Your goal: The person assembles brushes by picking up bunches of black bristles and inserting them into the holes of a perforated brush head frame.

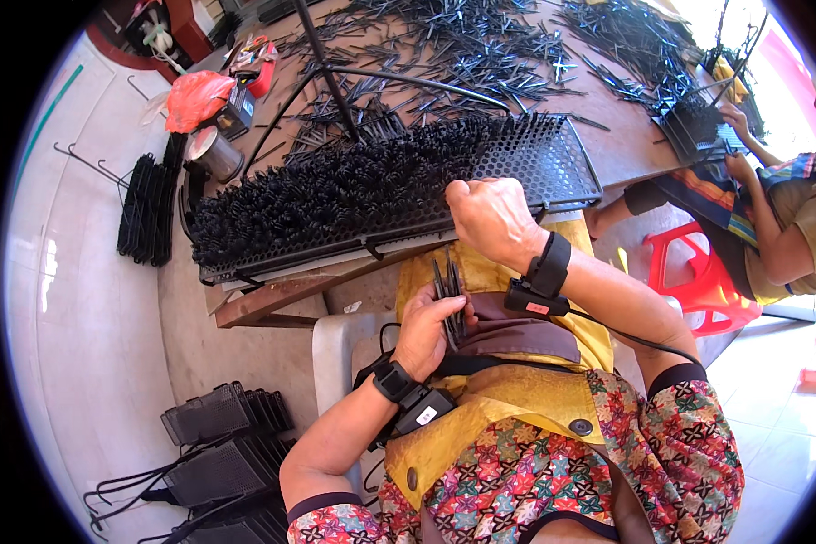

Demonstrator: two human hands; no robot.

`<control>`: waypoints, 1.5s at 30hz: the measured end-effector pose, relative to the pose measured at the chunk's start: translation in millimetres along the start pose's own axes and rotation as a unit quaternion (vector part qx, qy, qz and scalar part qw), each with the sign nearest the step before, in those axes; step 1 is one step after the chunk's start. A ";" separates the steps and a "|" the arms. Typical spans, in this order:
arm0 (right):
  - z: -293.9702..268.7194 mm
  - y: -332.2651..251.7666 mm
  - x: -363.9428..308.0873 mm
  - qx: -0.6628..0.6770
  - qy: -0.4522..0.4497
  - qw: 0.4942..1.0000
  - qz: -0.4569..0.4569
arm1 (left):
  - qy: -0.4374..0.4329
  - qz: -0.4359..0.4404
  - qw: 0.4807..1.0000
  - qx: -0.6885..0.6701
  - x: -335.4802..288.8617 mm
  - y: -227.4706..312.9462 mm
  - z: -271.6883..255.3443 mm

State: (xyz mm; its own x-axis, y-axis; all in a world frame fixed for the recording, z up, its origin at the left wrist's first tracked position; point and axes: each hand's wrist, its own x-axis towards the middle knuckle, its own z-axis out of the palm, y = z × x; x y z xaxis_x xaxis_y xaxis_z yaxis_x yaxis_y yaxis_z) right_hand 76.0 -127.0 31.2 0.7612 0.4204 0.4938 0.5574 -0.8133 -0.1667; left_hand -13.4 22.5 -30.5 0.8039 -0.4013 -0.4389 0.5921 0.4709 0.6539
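Observation:
My left hand (426, 328) is closed around a small bunch of thin dark strips (448, 276), held upright in front of my apron with the thumb across them. Over the near edge of a black perforated rack (539, 168), my right hand (494, 218) is closed with the knuckles up; its fingertips are hidden, so what it pinches cannot be made out. Short black pieces (335, 195) stand packed in the holes along the rack's left and middle. Bare holes show at its right end.
Loose dark strips (444, 45) lie heaped across the brown table. A metal can (215, 152) and a red plastic bag (196, 102) are at the left. Black racks (208, 412) stack on the floor at lower left. At right, another person (789, 208) works beside a red stool (698, 281).

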 end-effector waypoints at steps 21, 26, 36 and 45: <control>3.3 -13.2 6.9 -0.030 0.018 0.997 0.074 | -0.022 0.019 1.000 -0.013 5.0 -3.9 -3.7; 2.9 -5.4 7.5 -0.013 0.091 0.994 0.058 | -0.017 0.015 1.000 -0.013 6.1 -2.9 -2.4; -8.8 4.4 1.4 0.105 0.079 0.989 0.068 | 0.000 0.051 0.998 -0.028 9.8 -7.3 -8.1; 5.4 -3.5 -0.5 0.013 0.082 0.997 0.000 | 0.021 0.054 0.998 -0.029 8.5 -6.3 -4.5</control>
State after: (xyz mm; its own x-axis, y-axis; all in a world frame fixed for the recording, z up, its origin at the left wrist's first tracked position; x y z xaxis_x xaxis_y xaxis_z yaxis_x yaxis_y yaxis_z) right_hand 75.5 -122.2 27.0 0.6987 0.3469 0.6257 0.5669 -0.8020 -0.1884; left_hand -10.0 19.8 -41.1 0.8640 -0.3129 -0.3945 0.5034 0.5544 0.6627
